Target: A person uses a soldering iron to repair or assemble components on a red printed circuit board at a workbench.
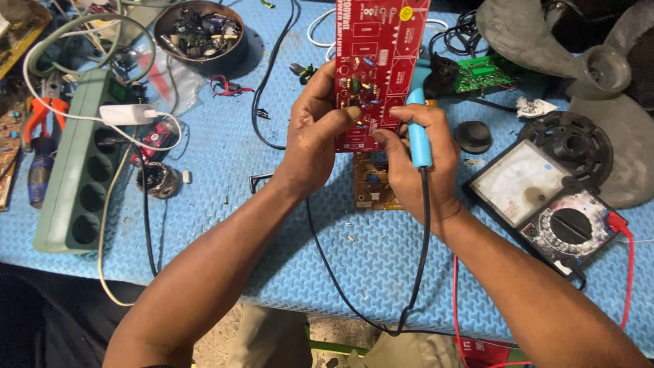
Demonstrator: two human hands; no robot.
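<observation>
presently, item one: red rectangular printed circuit board (378, 68), held upright above the blue textured foam counter (381, 252), near its middle, component side toward the camera. left hand (315, 129) has its grip clamped on the board's lower left edge, thumb pressed across the face near a cluster of small parts. right hand (419, 160) has its grip closed around a light-blue-handled soldering iron (418, 133), fingertips also touching the board's right edge; the iron's tip is hidden behind the board, so its contact point cannot be told. its black cord (419, 259) hangs down off the counter's front edge.

handling note, as judgement: the board is best kept steady by the left thumb and braced against the right fingers, the iron kept clear of the skin and of the cord, and the hot end brought only to the joint meant.

item two, containers: round dark metal bowl (199, 31), far left, holding a heap of small loose electronic parts, too small to sort. grey-green multi-socket power strip (75, 170), left, one white plug adapter (126, 114) seated in it, other sockets open.

item three, nearby: black analogue multimeter (545, 204) with red lead, right; small tan circuit board (371, 184) lying flat beneath the hands; orange-handled pliers (41, 112) at far left.
</observation>
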